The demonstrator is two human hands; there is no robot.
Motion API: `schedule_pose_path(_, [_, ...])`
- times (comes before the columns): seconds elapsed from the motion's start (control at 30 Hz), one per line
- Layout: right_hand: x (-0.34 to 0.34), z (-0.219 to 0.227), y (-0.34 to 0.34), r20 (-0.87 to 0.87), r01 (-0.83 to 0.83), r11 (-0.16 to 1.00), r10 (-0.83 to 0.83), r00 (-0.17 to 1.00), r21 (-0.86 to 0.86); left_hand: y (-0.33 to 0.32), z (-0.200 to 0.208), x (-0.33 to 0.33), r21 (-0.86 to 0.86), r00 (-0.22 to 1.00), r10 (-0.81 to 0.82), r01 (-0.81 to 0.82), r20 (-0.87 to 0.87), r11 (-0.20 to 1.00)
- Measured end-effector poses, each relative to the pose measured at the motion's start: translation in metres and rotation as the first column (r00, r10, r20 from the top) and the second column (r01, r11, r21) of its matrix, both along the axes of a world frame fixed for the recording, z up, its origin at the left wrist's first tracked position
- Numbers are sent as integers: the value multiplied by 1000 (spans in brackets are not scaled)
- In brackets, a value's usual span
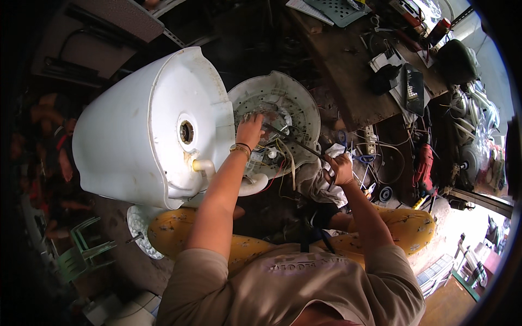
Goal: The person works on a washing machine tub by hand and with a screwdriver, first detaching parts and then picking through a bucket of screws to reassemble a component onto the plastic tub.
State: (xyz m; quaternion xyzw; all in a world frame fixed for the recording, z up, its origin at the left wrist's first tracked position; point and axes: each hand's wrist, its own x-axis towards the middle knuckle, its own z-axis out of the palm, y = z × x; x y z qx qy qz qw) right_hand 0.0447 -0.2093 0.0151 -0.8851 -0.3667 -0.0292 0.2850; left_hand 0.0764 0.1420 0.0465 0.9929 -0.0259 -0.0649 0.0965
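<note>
A round white plastic washing machine base (311, 106) lies in front of me, with wires and small parts inside it. My left hand (250, 130) reaches into its left side, fingers bent down on something that I cannot make out. My right hand (341, 169), at the base's right edge, is closed around a long dark metal rod (296, 141). The rod slants across the base, its far end close to my left fingers. Left of the base, a large white washing machine tub (119, 125) lies on its side. Its bottom has a central hub (186, 131) and a bent cream pipe (204, 165).
A brown wooden table (353, 81) at the far right bears tools and dark boxes. Below it are a red power drill (425, 168), blue-handled scissors (365, 158), and a crumpled cloth (315, 182). A green plastic chair (81, 252) and a round patterned disc (142, 231) are at left.
</note>
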Motion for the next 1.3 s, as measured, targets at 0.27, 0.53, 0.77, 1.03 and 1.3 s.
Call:
schedule_pose_path(0.27, [-16, 9, 2, -119, 60, 997, -54, 991, 51, -1, 1, 0, 50, 999, -44, 44, 9, 998])
schedule_pose_path(0.53, [-8, 6, 3, -69, 48, 996, -43, 997, 77, 2, -4, -1, 55, 1000, -7, 7, -12, 998])
schedule_pose_path(0.77, [-14, -2, 2, -164, 84, 991, -65, 984, 107, 3, -6, -3, 63, 997, -54, 51, 51, 997])
schedule_pose_path(1.03, [-20, -5, 6, -253, 130, 980, -90, 963, 148, 5, -7, -3, 115, 992, -101, 92, 81, 989])
schedule_pose_path(1.3, [-22, -7, 8, -307, 172, 963, -102, 946, 208, 5, -9, -4, 136, 996, -79, 73, 46, 988])
